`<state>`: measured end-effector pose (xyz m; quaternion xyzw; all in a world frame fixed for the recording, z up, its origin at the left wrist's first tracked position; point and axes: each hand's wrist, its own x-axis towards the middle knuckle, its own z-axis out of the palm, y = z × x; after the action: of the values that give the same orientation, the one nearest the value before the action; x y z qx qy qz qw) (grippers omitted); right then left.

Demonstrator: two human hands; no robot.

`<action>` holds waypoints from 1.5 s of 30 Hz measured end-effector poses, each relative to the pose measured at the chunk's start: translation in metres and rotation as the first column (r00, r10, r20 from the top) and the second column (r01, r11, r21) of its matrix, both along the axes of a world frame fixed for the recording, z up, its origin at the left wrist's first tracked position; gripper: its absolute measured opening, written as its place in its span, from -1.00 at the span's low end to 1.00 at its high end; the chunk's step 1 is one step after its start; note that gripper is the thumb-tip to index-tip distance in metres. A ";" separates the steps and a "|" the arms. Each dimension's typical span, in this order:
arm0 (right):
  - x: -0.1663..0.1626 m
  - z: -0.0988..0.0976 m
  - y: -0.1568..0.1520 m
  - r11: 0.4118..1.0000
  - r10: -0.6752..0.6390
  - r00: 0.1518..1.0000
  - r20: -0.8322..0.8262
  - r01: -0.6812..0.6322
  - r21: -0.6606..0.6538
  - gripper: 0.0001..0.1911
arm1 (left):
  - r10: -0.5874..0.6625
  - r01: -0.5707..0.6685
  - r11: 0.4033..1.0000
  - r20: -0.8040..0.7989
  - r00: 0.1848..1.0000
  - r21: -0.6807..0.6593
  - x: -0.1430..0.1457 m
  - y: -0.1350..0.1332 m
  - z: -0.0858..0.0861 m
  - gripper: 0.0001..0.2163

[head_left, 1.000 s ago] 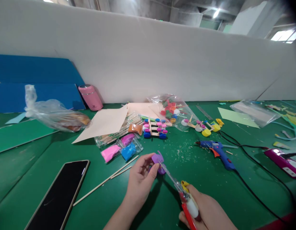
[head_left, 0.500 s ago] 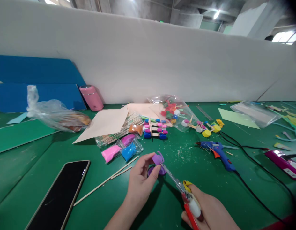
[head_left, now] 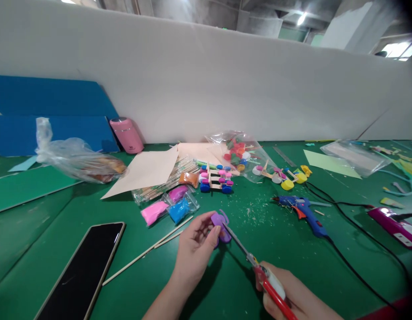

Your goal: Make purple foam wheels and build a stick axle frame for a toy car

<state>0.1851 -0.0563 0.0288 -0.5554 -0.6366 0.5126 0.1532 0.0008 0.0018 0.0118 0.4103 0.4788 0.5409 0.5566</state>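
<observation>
My left hand (head_left: 196, 244) pinches a small purple plastic cap (head_left: 222, 232) between thumb and fingers, held above the green tabletop. A thin curved purple strip stands off its upper edge. In my right hand (head_left: 287, 289) are scissors (head_left: 275, 291) with red and white handles, the fingers wrapped round them. Their metal blades point up and left, and the tips meet the cap beside my left thumb. Whether the blades have cut into the plastic cannot be made out.
A blue glue gun (head_left: 304, 211) lies at right, its cord running to a magenta power strip (head_left: 394, 226). Wooden sticks (head_left: 144, 255) and a phone (head_left: 84, 271) lie left. Behind are clay packets (head_left: 179, 210), a small craft-stick car (head_left: 215, 180) and a bag of caps (head_left: 241, 153).
The scissor handles have come together and turned in my right hand, which sits slightly lower. The purple cap has tilted a little in my left hand.
</observation>
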 end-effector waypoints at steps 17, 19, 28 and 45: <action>-0.004 0.002 0.001 0.998 -0.049 0.998 0.041 0.048 0.030 -0.70 | 0.025 -0.009 0.989 -0.108 0.994 0.146 0.001 0.000 -0.013 -0.75; -0.007 0.001 0.003 0.998 -0.048 0.996 0.082 0.043 0.056 -0.69 | 0.039 -0.011 0.982 -0.142 0.989 0.191 0.001 0.000 -0.015 -0.76; -0.002 -0.008 0.002 0.995 0.004 0.931 0.365 -0.040 0.091 -0.81 | 0.127 -0.047 0.955 -0.257 0.958 0.293 -0.001 -0.001 -0.021 -0.72; 0.001 -0.017 0.002 0.975 0.007 0.895 0.446 -0.105 0.196 -0.76 | 0.109 -0.010 0.944 -0.280 0.954 0.330 -0.001 -0.001 -0.030 -0.72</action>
<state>0.1861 -0.0542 0.0122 -0.6189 -0.7220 0.3054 0.0487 -0.0003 0.0009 -0.0180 0.5575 0.4728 0.5620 0.3870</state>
